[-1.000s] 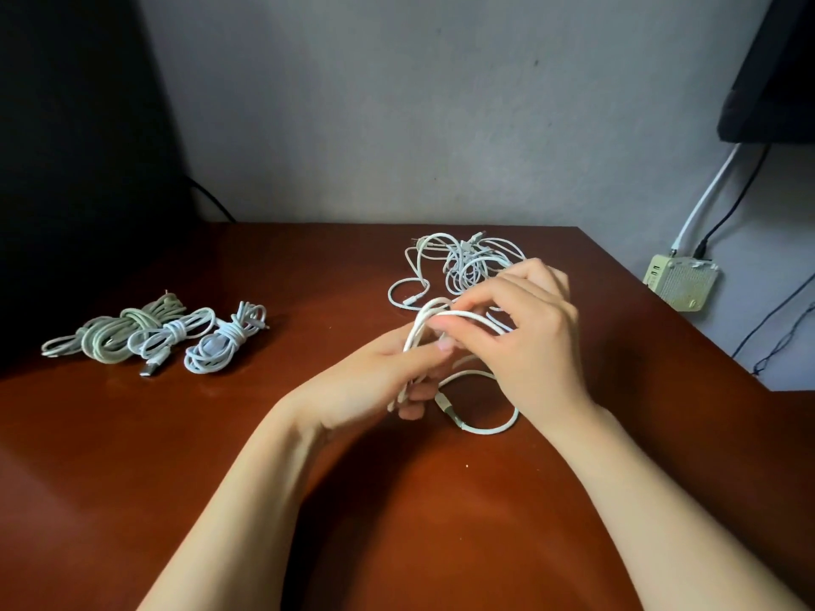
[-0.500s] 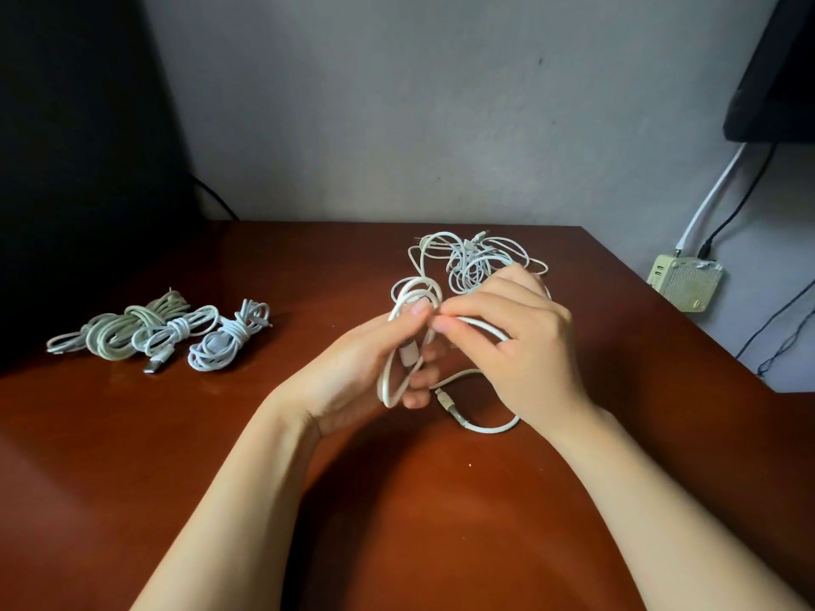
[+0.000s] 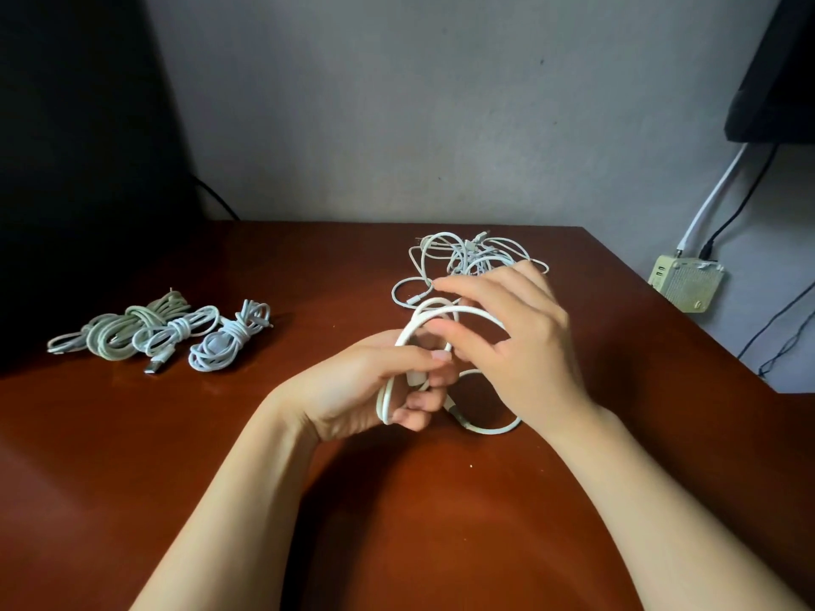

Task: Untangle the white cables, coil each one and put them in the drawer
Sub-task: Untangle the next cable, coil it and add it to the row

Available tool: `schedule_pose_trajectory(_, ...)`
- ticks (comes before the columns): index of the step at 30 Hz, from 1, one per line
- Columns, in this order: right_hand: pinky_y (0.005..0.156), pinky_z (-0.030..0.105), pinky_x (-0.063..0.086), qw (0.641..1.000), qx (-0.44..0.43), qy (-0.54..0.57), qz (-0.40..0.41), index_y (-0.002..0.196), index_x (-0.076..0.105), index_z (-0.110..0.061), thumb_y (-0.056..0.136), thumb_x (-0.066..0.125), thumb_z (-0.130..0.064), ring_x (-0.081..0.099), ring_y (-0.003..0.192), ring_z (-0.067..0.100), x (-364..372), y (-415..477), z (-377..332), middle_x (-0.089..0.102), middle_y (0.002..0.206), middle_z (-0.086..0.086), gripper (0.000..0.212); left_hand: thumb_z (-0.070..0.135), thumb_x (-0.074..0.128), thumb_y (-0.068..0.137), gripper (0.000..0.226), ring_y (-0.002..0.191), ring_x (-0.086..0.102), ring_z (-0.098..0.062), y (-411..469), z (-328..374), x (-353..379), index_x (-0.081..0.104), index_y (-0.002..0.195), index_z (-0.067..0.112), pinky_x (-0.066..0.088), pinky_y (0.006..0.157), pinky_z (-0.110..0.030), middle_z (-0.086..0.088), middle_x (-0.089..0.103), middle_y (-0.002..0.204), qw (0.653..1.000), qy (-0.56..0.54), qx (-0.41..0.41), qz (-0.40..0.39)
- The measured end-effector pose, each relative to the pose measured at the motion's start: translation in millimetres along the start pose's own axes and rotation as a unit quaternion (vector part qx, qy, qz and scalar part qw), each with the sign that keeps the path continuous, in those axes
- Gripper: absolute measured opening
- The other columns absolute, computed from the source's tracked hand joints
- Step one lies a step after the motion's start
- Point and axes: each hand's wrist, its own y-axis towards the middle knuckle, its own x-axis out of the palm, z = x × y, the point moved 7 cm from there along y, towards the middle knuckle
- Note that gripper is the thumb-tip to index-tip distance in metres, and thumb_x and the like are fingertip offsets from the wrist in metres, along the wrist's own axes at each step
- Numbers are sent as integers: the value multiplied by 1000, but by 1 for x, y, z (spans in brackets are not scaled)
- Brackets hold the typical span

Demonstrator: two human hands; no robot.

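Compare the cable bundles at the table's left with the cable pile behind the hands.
The bundles are each wound tight and wrapped round the middle; the pile is loose, crossing loops. The bundles lie side by side as separate pieces; the pile is one tangle. Both are pale cables resting on the table.

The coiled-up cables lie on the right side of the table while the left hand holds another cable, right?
No: the head view shows the coiled-up cables on the left side of the table, while the left hand holds another cable.
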Motion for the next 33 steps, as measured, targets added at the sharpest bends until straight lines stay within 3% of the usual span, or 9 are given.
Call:
schedule_pose_trajectory(5,72,31,40,995,-45,-57,-73,97,73,-10,85,60,-30,45,70,13,10,-3,1,60,63,-3,27,8,47,80,23,49,36,-11,4,-6,-6,69,77,15,32,39,-18,-7,47,67,999,32,-18,20)
schedule_pose_trajectory(9,70,29,38,991,-52,-78,-93,90,72,-9,86,55,-25,43,71,14,11,-2,1,60,62,-1,24,12,43,81,20,46,46,-19,10,-8,-10,61,85,3,43,44,-26,-12,59,66,994,106,-10,33)
schedule_pose_trajectory(12,69,30,39,989,-58,-96,-98,85,73,-11,86,55,-23,49,69,15,11,-2,0,61,63,-2,21,13,41,79,31,43,49,-23,11,-9,-13,55,93,-11,45,45,-28,-20,58,65,990,134,-11,47)
schedule_pose_trajectory(17,73,28,38,988,-54,-99,-109,80,74,-12,85,56,-21,57,69,21,14,-3,-1,66,68,-1,21,7,40,78,23,42,41,-19,8,-3,-13,52,97,3,40,40,-24,-18,56,66,992,106,20,67)
schedule_pose_trajectory(20,73,28,38,987,-55,-101,-113,78,74,-13,86,56,-20,56,69,20,15,-4,0,65,67,-2,20,7,42,79,24,42,41,-18,7,-2,-13,53,99,2,40,40,-24,-19,56,66,990,118,23,71)
schedule_pose_trajectory(24,70,30,40,987,-63,-90,-117,78,73,-12,87,56,-18,53,69,21,16,-5,-1,62,66,-1,20,8,42,98,17,45,37,-15,5,-1,-13,55,88,5,35,40,-22,-17,60,68,986,142,18,82)
schedule_pose_trajectory(29,72,28,42,991,-36,-54,-119,91,74,-9,87,55,-22,55,72,21,16,-5,1,66,75,1,23,18,38,102,29,47,21,-7,4,-8,-14,44,73,14,20,42,-16,2,36,55,986,142,-1,91)
schedule_pose_trajectory(33,76,26,46,994,54,26,-95,101,71,-13,88,58,-29,56,74,15,8,-2,7,66,79,-2,24,33,44,92,32,49,21,-6,3,0,-15,59,66,23,23,42,-14,3,29,60,993,64,23,97)
